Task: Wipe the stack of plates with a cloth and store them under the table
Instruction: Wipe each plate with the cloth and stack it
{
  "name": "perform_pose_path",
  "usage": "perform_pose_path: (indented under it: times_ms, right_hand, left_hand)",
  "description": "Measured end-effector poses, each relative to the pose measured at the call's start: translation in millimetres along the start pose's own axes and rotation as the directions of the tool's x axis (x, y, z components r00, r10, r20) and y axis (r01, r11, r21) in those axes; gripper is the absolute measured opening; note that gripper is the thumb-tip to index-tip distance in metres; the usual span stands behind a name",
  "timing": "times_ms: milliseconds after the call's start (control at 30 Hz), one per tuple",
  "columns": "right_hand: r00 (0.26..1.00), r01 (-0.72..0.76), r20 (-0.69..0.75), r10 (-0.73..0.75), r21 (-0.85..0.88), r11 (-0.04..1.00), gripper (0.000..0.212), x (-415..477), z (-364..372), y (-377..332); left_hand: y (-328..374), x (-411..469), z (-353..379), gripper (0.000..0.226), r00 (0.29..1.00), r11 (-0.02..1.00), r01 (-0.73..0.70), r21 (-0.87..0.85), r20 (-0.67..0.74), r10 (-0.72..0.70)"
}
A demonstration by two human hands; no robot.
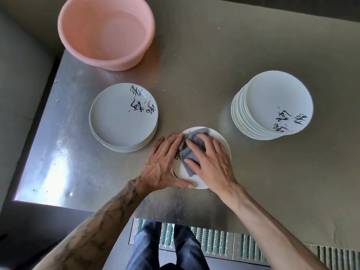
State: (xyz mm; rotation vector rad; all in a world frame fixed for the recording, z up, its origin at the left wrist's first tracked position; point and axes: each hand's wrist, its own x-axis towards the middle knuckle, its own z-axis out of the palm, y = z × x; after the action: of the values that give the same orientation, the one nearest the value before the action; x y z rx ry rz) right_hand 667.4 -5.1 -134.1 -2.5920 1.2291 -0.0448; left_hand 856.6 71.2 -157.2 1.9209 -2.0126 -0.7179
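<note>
A grey cloth [190, 151] is being pressed down under the straight, spread fingers of the right hand [212, 162] onto a white plate [197, 183]. Its left rim is being gripped by the left hand [163, 164], thumb curled round the near edge. The plate is lying on the steel table [194, 84] between two stacks: a short stack [123, 117] on the left, a taller stack [272, 106] on the right.

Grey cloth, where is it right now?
In the head view the crumpled grey cloth lies on the single white round plate, pressed under the right hand, between the short left plate stack and the tall right plate stack.

Glare-streaked steel table [68, 133] above a slatted floor grate [214, 243]
</note>
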Motion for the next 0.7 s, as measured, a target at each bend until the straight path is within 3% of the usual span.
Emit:
perform_pose_path:
  times_ms: [100, 267, 467, 600, 700]
  right_hand:
    - [0.997, -0.046, -0.056, 0.043, -0.053, 0.998, 0.058, -15, -1, 14]
    - [0.998, -0.025, -0.063, 0.027, 0.026, 0.999, 0.057, -8, 2, 16]
    - [0.995, 0.103, -0.021, -0.102, 0.069, 0.992, 0.046, -16, 13, -4]
    - [0.997, -0.068, -0.043, 0.067, -0.030, 0.997, 0.048, -12, 1, 18]
    - [0.998, -0.066, -0.022, 0.066, 0.003, 0.998, 0.048, -35, 2, 13]
  left_hand:
    - [1, -1, -1, 0.152, 1.000, 1.000, 0.009, -0.005, 0.007, -0.009]
    - [2, -1, -1, 0.152, 1.000, 1.000, 0.008, -0.008, -0.004, -0.008]
    - [7, -1, -3, 0.147, 1.000, 1.000, 0.004, -0.012, -0.030, -0.004]
    - [6, -1, -6, 0.150, 1.000, 1.000, 0.024, 0.010, 0.017, -0.024]
    - [7, -1, -7, 0.150, 1.000, 1.000, 0.022, -0.003, 0.012, -0.022]
